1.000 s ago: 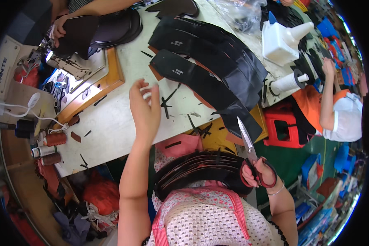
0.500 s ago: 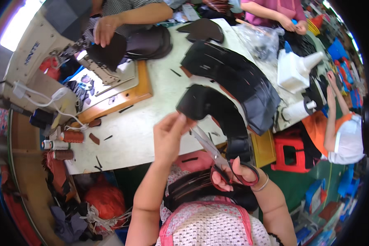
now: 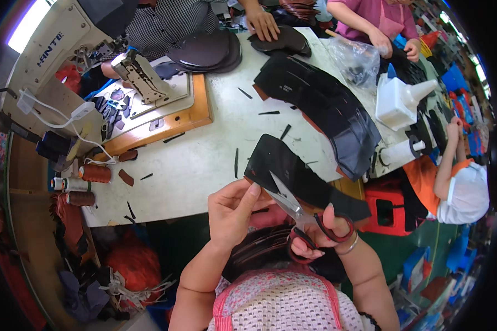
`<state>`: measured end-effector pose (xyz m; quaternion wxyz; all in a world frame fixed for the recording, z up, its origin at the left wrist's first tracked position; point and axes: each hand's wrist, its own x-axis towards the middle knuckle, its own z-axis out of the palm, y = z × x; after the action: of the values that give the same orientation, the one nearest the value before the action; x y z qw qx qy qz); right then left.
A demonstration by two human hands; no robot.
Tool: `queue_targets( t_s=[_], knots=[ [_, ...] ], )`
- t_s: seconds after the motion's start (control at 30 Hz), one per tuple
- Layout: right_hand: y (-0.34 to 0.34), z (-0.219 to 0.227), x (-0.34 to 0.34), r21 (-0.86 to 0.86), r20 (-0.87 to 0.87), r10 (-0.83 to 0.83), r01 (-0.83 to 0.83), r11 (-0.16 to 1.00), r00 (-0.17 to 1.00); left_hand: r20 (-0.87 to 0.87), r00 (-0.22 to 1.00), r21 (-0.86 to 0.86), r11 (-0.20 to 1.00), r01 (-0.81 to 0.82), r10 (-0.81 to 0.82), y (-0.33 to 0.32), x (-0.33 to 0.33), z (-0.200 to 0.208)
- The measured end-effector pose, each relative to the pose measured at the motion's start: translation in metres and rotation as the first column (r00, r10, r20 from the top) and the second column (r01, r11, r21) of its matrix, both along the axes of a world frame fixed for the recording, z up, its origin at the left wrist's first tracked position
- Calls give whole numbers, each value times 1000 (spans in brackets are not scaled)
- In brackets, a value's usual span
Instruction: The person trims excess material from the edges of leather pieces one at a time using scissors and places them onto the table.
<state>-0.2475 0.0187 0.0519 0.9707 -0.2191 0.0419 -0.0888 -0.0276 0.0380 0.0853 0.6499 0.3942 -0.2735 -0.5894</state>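
Note:
Between thumb and fingers, my left hand (image 3: 231,214) pinches the left end of a curved black leather strip (image 3: 290,168), whose underside looks brown. My right hand (image 3: 331,220) has its thumb and fingers through the red-and-black handles of a pair of scissors (image 3: 287,199). Their blades are parted and lie at the near edge of the strip, close to my left fingertips. Beyond it, a pile of similar black curved pieces (image 3: 320,105) rests on the white table (image 3: 188,176). More dark strips (image 3: 257,251) lie across my lap.
At left stands a sewing machine (image 3: 44,55) with a wooden base edge (image 3: 188,121) and thread spools (image 3: 94,173) nearby. Thin black offcuts (image 3: 236,163) dot the table. A white bottle (image 3: 395,105) stands at right. Across the table, a co-worker's hand (image 3: 262,23) rests on dark pieces.
The held strip has come nearer and swung right, and the scissor blades now overlap its edge. The co-worker's hand and dark piece have left the machine; a hand now touches pieces at the back.

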Motion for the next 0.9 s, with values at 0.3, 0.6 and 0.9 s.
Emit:
queue_targets(
  t_s=[0.3,0.6,0.9],
  knots=[
    [8,23,14,-57,-78,-82,78,995,994,43,997,-76,995,63,-60,14,-1,-3],
    [7,36,1,-128,-228,22,-52,990,973,34,995,-80,992,97,-95,27,-14,-6],
    [25,57,-79,-884,-442,-872,65,464,211,-85,986,-104,985,135,-144,85,-2,11]
  ],
)
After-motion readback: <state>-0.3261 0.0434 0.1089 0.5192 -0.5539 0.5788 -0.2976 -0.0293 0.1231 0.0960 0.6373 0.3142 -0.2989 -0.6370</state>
